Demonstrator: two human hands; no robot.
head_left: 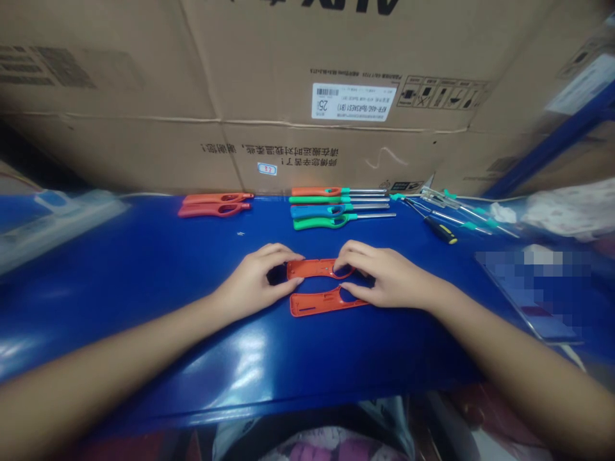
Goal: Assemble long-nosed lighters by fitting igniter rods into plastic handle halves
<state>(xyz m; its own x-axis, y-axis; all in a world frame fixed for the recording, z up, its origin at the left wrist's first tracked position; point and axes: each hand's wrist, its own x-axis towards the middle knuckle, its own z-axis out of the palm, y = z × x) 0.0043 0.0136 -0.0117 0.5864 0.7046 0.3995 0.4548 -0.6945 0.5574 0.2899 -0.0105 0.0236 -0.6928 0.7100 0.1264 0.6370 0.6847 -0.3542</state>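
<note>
Two orange lighter shell halves lie hollow side up, one behind the other, on the blue tabletop. My left hand grips the left end of the rear shell half, its thumb in front and fingertips behind. My right hand is curled over the right end of that same half, fingertips at the trigger loop. Its thumb reaches down by the front shell half, covering part of that one's right end. Whether the right thumb presses on the front half, I cannot tell.
Behind my hands lie several long-nosed lighters and, farther left, orange lighter casings. A screwdriver sits near metal lighter rods. A large cardboard box walls off the back of the blue table. Right is a blurred flat object.
</note>
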